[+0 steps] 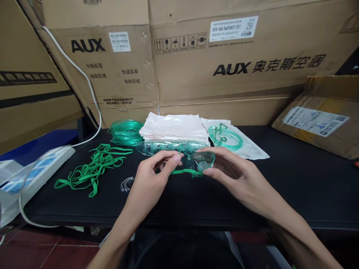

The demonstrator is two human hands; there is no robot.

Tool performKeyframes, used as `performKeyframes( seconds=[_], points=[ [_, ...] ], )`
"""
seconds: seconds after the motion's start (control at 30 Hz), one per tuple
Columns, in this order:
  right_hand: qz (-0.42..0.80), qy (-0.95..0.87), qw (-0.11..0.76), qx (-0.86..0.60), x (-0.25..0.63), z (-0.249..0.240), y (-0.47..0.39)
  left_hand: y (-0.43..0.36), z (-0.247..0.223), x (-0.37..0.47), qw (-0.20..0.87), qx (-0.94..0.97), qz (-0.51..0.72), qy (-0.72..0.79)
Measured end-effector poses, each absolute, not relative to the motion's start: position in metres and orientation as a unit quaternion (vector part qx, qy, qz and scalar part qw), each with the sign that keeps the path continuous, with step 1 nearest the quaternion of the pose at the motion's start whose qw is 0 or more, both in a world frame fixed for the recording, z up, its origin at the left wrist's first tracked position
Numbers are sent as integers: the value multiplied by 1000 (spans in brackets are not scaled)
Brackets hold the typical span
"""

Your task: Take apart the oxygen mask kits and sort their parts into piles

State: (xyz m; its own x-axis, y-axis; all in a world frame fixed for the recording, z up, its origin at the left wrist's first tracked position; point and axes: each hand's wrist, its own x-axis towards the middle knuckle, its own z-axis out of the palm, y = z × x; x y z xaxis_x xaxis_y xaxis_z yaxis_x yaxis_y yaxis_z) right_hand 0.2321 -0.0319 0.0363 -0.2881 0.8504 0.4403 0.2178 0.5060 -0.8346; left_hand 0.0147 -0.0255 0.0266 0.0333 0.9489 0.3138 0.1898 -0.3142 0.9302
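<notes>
Head view: gripping transparent mask [206, 160] with right fingers [211, 172]; pinching green strap [183, 171] with left fingers [176, 158], beside mask; impossible to tell whether fastened at both ends.

Black table [297, 186] bears green straps [105, 162], tubing [126, 132], white pouches [174, 127].

Frame centre: left hand [162, 166] pinches green strap [183, 172]; right hand [228, 166] grips clear green-tinted mask [202, 161], strap running between them. Centre left: loose green straps [98, 164], small metal strips [127, 184] beside left hand. Above hands: white pouches [175, 127], flanked by coiled tubing [126, 132] and filled pouch [246, 144], on black table [303, 183]
</notes>
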Motion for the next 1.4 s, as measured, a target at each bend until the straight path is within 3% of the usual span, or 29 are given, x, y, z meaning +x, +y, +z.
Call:
performKeyframes(
  seconds=[0.63, 1.07, 1.4],
  points=[
    [355, -709, 484, -370, 233, 28, -28, -28, 26, 16, 354, 645, 468, 489],
    [248, -787, 439, -356, 231, 39, -32, -25, 25, 14, 378, 638, 448, 500],
    [316, -765, 443, -345, 230, 43, -36, -26, 31, 12, 446, 643, 427, 453]
  ],
)
